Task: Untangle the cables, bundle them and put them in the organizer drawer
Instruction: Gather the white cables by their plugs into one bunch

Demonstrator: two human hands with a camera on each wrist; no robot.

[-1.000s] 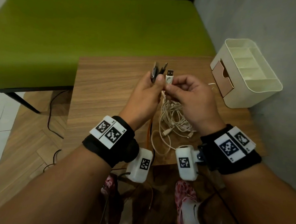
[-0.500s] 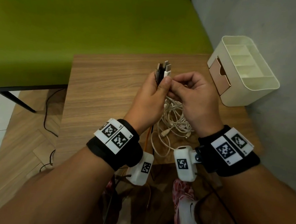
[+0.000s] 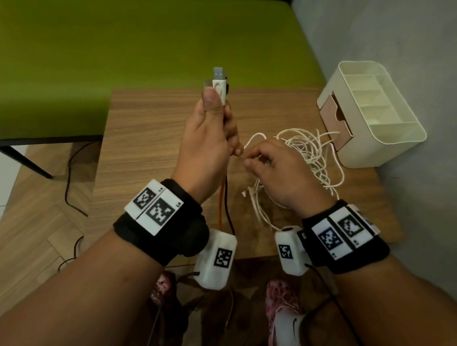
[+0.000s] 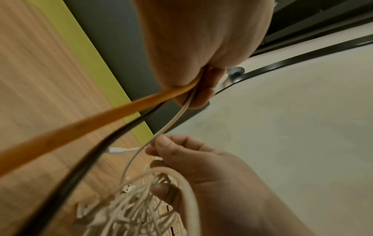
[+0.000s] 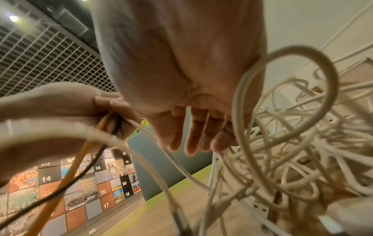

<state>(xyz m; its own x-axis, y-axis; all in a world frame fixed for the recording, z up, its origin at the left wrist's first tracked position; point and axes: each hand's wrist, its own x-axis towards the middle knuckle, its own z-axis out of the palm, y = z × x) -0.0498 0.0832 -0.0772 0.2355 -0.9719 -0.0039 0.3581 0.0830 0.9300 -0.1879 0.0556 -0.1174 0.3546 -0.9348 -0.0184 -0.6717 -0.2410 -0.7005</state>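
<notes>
My left hand [image 3: 217, 103] is raised over the wooden table [image 3: 144, 142] and grips the USB plugs [image 3: 219, 80] of a white, an orange and a black cable. The orange cable [image 4: 80, 127] and black cable [image 4: 90, 151] hang from its fist. Lower and to the right, my right hand [image 3: 252, 161] pinches the white cable [image 4: 175, 118] a short way below the left fist. The tangle of white cables [image 3: 310, 150] spreads behind the right hand. The cream organizer [image 3: 398, 144] stands at the table's right, its tan drawer [image 3: 336, 117] facing the tangle.
A green bench [image 3: 122, 48] runs along the table's far side. A grey wall [image 3: 427, 51] stands close behind the organizer. A black cord [image 3: 70, 180] lies on the wooden floor at left. My shoes [image 3: 283, 321] show under the table's near edge.
My left hand has lifted the plugs higher. My right hand left the plugs and slid down along the white cable. The white tangle has spread rightward, toward the organizer.
</notes>
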